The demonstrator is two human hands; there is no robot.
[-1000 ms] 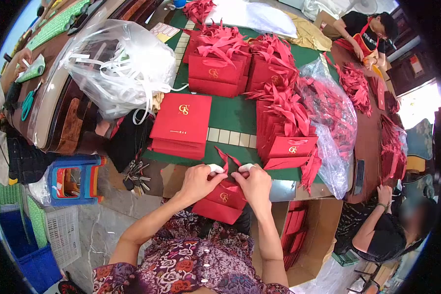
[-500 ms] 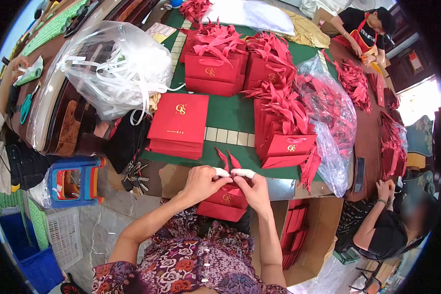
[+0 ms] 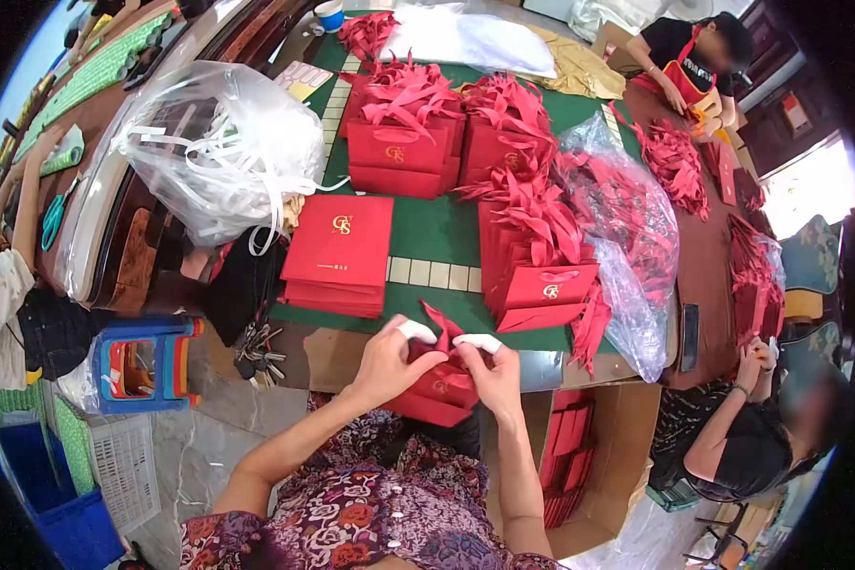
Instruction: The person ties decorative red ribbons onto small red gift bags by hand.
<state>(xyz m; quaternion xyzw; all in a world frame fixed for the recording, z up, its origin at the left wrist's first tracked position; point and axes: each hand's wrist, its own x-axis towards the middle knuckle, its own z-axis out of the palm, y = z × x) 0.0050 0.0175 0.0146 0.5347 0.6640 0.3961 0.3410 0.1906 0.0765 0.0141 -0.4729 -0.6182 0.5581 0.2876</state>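
Observation:
A small red paper bag [image 3: 435,403] with gold lettering is held in front of my body, at the near edge of the table. From its top rises a red ribbon [image 3: 439,326]. My left hand [image 3: 389,366] is closed at the bag's upper left, thumb and index finger against the ribbon. On the other side my right hand [image 3: 493,376] pinches the upper right of the bag. White coverings wrap an index finger on each hand. Where the fingertips meet the bag, part of the ribbon is hidden.
Flat red bags [image 3: 337,255] lie stacked ahead. Finished-looking bags with ribbons [image 3: 399,157] stand behind, more [image 3: 546,293] to the right. Clear plastic sacks hold white ribbon [image 3: 223,152] and red ribbon [image 3: 627,204]. A cardboard box [image 3: 613,475] stands below right. Other people work at the right.
My fingers have moved apart a little at the bag's top, and the ribbon's two upright ends now show as one crossed or gathered piece. The view has shifted slightly.

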